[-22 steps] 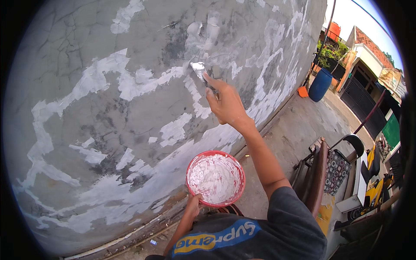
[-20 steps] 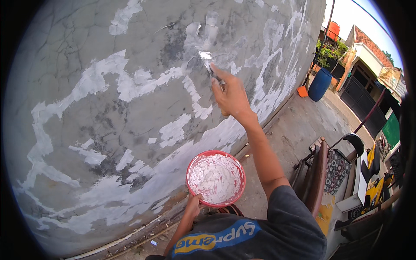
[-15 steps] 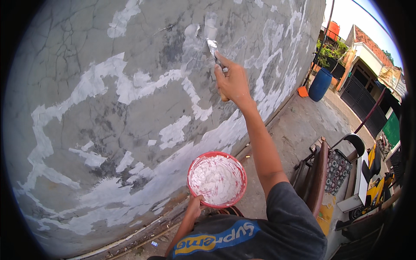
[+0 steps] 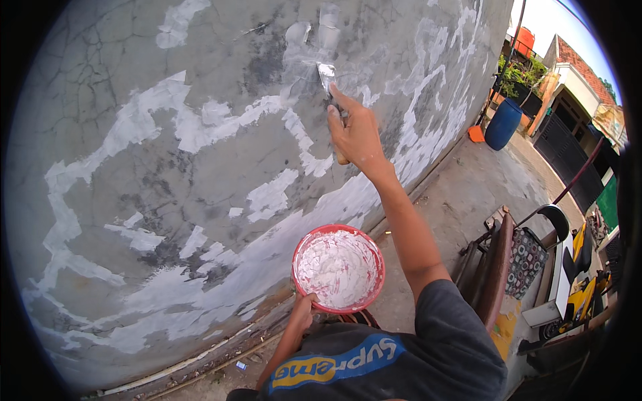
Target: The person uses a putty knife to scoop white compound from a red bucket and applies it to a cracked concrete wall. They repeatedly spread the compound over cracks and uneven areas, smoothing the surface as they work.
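My right hand (image 4: 359,136) is closed round the wooden handle of a putty knife (image 4: 327,77), index finger stretched along it. The blade, carrying some white paste, lies against the grey cracked wall (image 4: 221,170). Just above the blade are fresh, thin smears of putty (image 4: 328,30). My left hand (image 4: 303,312) grips the rim of a red bowl (image 4: 382,267) at its lower left, in front of my body. White putty (image 4: 338,269) coats the inside of the bowl, with red showing through in streaks.
Dried white patches run across the wall. On the right stand a blue barrel (image 4: 503,125), an orange dustpan-like object (image 4: 475,134), a brown bench-like piece (image 4: 498,274) with a patterned cushion (image 4: 528,264), and a yellow motorcycle (image 4: 578,297). A pipe (image 4: 180,364) follows the wall's foot.
The putty knife has moved slightly down the wall, leaving a wider smear above its blade. The bowl stays in my left hand, and the whole view has shifted a little.
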Action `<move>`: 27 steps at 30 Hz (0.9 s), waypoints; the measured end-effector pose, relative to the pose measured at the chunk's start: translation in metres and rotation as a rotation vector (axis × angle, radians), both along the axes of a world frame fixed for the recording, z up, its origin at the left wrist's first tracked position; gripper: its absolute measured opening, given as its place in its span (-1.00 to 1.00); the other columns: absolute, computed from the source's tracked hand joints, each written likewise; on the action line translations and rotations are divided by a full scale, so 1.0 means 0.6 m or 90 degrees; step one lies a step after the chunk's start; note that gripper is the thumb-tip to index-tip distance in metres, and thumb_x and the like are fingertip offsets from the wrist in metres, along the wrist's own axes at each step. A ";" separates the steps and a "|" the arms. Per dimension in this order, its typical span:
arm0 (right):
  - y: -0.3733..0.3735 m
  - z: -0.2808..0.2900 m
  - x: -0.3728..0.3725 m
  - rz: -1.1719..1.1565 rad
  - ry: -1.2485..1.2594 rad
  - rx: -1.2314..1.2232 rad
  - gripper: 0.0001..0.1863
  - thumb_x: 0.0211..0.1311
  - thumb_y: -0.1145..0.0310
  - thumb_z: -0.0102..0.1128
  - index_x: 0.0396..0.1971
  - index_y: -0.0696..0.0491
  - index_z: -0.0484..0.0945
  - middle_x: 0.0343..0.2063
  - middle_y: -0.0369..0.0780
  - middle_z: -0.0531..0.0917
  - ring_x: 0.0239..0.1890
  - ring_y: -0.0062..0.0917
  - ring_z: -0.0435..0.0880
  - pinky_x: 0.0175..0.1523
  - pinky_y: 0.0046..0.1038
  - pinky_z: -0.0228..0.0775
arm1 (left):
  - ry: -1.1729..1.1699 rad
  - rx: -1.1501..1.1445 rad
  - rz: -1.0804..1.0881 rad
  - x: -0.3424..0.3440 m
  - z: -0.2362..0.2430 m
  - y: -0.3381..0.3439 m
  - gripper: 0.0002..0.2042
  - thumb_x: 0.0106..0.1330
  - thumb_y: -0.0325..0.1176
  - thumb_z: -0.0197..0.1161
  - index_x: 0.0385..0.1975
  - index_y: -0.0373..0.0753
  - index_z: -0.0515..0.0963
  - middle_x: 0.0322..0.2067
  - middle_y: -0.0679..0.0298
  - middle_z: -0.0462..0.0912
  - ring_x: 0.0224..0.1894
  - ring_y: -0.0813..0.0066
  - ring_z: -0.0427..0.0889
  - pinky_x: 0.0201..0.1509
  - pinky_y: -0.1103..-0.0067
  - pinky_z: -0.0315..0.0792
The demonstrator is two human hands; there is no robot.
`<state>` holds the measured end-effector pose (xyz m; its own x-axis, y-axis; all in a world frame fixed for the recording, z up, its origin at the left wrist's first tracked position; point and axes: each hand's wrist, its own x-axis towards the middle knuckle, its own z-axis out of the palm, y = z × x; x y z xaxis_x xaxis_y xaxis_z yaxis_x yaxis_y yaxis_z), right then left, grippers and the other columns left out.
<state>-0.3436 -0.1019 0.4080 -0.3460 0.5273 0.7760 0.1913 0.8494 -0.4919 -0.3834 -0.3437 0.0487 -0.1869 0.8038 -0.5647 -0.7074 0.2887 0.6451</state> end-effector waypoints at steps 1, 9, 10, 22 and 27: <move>0.008 -0.018 -0.004 -0.015 0.015 0.095 -0.54 0.30 0.42 0.07 0.20 0.09 0.41 -0.65 -0.22 0.51 -0.68 -0.68 0.41 -0.54 -0.54 0.28 | 0.001 -0.002 0.002 0.001 -0.008 0.003 -0.28 -0.04 -0.61 0.04 0.26 -0.14 0.10 -0.02 0.17 0.43 -0.21 0.34 0.58 -0.34 0.39 0.66; -0.030 0.019 0.055 0.053 -0.042 -0.182 -0.57 0.26 0.43 0.08 0.15 0.11 0.45 -0.68 -0.16 0.46 -0.69 -0.55 0.35 -0.47 -0.47 0.28 | 0.039 -0.010 0.020 0.000 0.010 -0.010 -0.31 -0.03 -0.59 0.03 0.24 -0.14 0.13 -0.10 0.20 0.48 -0.29 0.40 0.59 -0.38 0.43 0.63; -0.012 0.027 0.056 0.036 -0.006 -0.221 -0.57 0.28 0.42 0.09 0.17 0.05 0.46 -0.80 -0.27 0.42 -0.80 -0.69 0.28 -0.57 -0.53 0.23 | 0.034 -0.021 0.019 0.004 0.023 -0.007 -0.32 -0.03 -0.59 0.03 0.23 -0.15 0.14 -0.11 0.20 0.48 -0.30 0.41 0.59 -0.39 0.44 0.62; 0.027 -0.027 0.074 0.053 -0.081 0.128 -0.43 0.15 0.58 0.09 0.21 -0.07 0.41 -0.37 -0.17 0.53 -0.42 -0.34 0.56 -0.41 -0.35 0.38 | 0.060 -0.078 0.053 0.009 -0.010 -0.002 -0.45 0.01 -0.56 0.04 0.13 -0.28 0.27 -0.13 0.18 0.52 -0.19 0.36 0.60 -0.19 0.33 0.61; 0.154 0.008 0.080 0.027 -0.088 0.413 -0.31 0.10 0.63 0.12 0.24 -0.28 0.38 -0.35 -0.22 0.52 -0.50 -0.36 0.49 -0.40 -0.37 0.41 | 0.070 -0.092 0.078 0.030 0.010 0.003 -0.43 0.00 -0.57 0.04 0.14 -0.28 0.27 -0.12 0.18 0.52 -0.16 0.34 0.59 -0.18 0.34 0.60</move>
<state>-0.2955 -0.0097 0.4125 -0.4751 -0.0475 0.8787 0.1764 0.9731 0.1480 -0.3656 -0.3417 0.0546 -0.3454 0.6839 -0.6427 -0.6699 0.2999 0.6791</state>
